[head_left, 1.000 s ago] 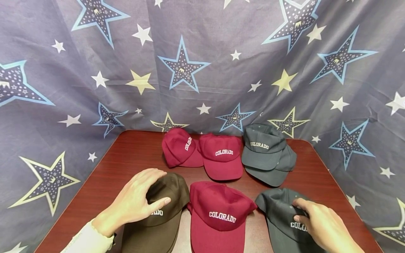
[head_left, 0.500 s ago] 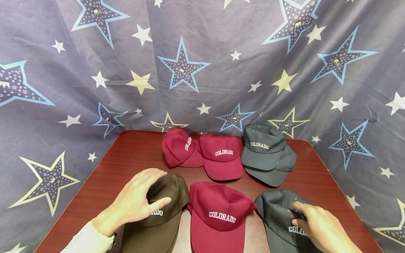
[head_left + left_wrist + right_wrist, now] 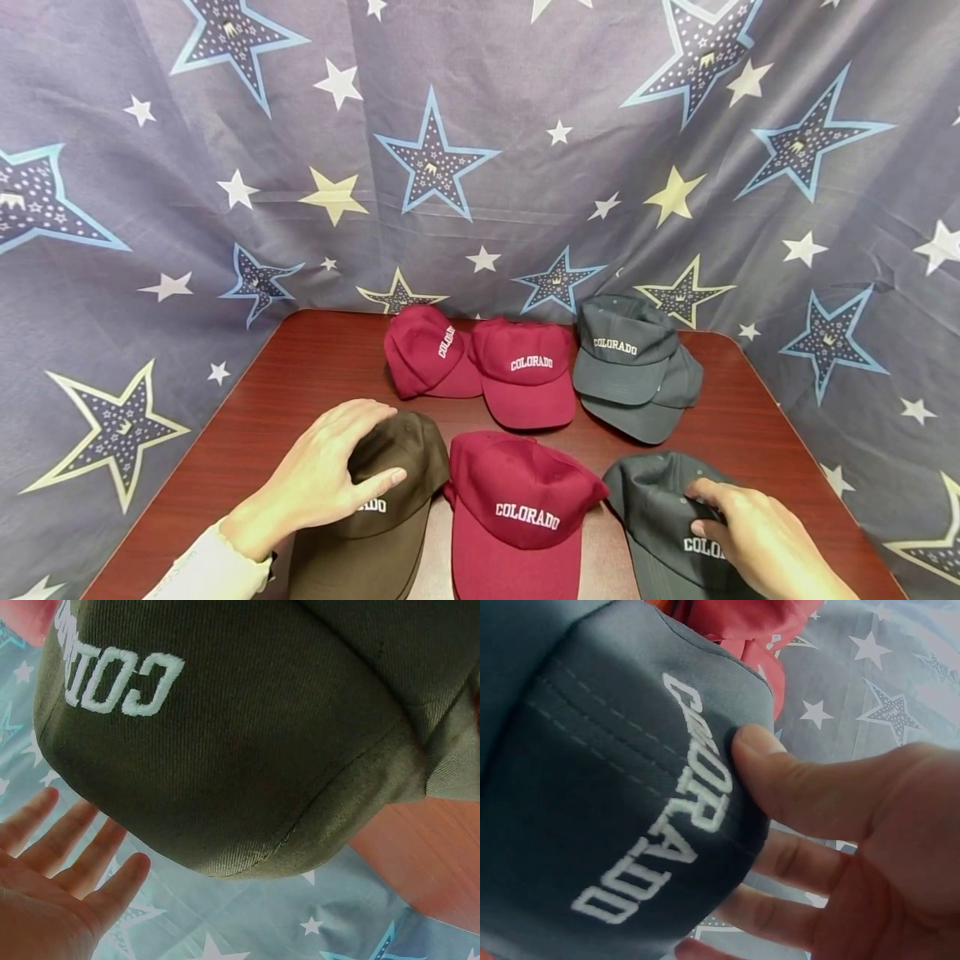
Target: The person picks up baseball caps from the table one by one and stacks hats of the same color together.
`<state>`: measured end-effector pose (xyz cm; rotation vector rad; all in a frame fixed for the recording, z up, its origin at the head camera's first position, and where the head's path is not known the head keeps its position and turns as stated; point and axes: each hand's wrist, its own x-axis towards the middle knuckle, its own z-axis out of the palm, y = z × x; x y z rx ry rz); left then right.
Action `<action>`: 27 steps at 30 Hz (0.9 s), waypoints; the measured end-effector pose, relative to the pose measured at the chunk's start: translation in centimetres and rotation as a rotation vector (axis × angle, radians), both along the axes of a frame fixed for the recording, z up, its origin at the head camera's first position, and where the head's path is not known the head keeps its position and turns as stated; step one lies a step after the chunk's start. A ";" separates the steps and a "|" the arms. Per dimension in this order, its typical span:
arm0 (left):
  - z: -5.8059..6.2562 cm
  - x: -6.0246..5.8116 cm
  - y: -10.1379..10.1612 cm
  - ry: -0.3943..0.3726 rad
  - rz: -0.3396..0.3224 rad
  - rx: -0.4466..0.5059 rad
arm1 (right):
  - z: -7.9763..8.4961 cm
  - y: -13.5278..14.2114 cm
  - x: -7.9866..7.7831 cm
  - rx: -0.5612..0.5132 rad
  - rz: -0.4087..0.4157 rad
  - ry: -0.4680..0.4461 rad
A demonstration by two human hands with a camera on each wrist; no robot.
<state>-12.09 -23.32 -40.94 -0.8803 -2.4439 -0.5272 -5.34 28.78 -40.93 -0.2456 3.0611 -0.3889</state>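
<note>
In the head view, three baseball caps line the near side of the table, each embroidered COLORADO. My left hand [image 3: 318, 471] lies along the left side of the dark brown cap [image 3: 401, 467]; in the left wrist view its fingers [image 3: 60, 840] are loosely spread at the crown's edge. At the right, my right hand [image 3: 768, 533] pinches the crown of a dark grey cap [image 3: 648, 500]. The right wrist view shows the thumb on the front near the lettering and other fingers behind the crown. Between these caps sits a maroon cap [image 3: 525, 483], touched by neither hand.
Farther back are two maroon caps, one turned sideways [image 3: 420, 350] and one facing forward [image 3: 525, 396]. To their right, a dark grey cap [image 3: 622, 371] overlaps another grey cap [image 3: 684, 379]. A star-patterned curtain [image 3: 510, 125] surrounds the reddish wooden table [image 3: 322, 358].
My right hand and the dark grey cap have shifted slightly left, and the cap's top sits a little lower. The left hand and the other caps have stayed still.
</note>
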 end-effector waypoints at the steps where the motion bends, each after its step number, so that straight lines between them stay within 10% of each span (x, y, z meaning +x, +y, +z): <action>1: 0.0 0.0 0.0 0.000 -0.001 0.001 | 0.0 0.0 0.0 -0.001 -0.002 -0.001; 15: -0.2 -0.2 -0.1 0.003 -0.013 0.007 | 0.3 -0.1 -0.1 0.013 0.007 0.047; 27: -0.2 -0.2 -0.1 0.003 -0.011 0.003 | 0.7 -0.5 0.5 0.009 0.103 0.330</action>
